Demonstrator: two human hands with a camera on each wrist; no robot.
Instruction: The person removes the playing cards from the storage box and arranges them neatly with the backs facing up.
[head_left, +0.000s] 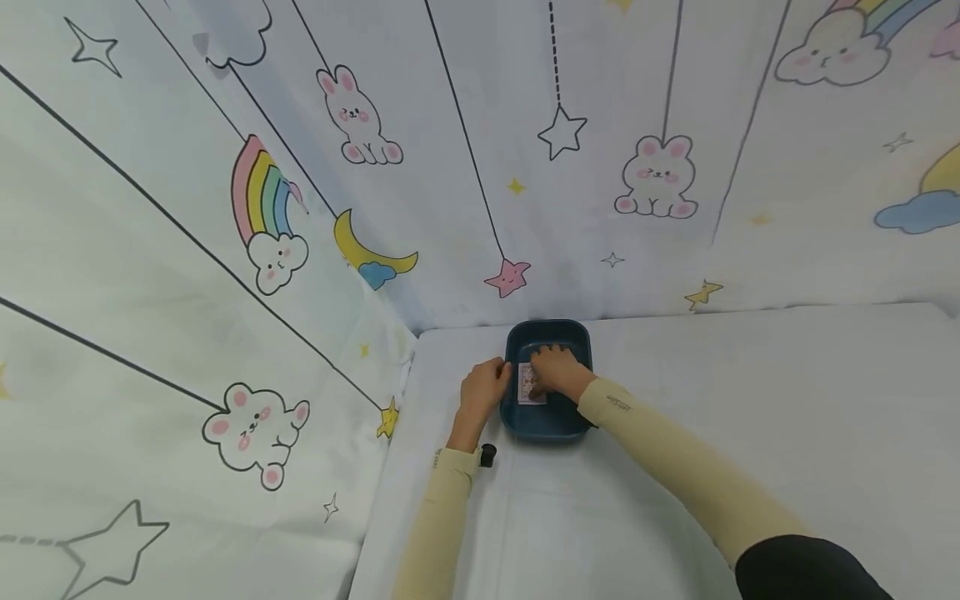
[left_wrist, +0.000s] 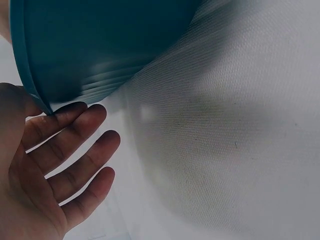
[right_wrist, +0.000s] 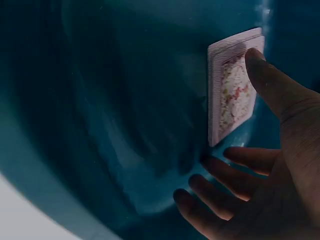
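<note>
A dark teal plastic basin (head_left: 543, 430) with rounded corners stands on the white-covered table. At its left rim is my left hand (head_left: 483, 388); in the left wrist view its thumb and index finger pinch the rim of the basin (left_wrist: 110, 37), the other fingers spread apart outside the wall. My right hand (head_left: 558, 371) reaches inside the basin. There a small stack of cards (right_wrist: 235, 95), pale-bordered with a patterned face, lies on the bottom. The right thumb (right_wrist: 262, 75) rests on the stack's face, while the other fingers extend beside it, not curled round it.
White cloth (head_left: 787, 417) covers the table. Behind and to the left hang white curtains (head_left: 450, 208) printed with rabbits, stars and rainbows. A small black object (head_left: 487, 455) shows at the left wrist.
</note>
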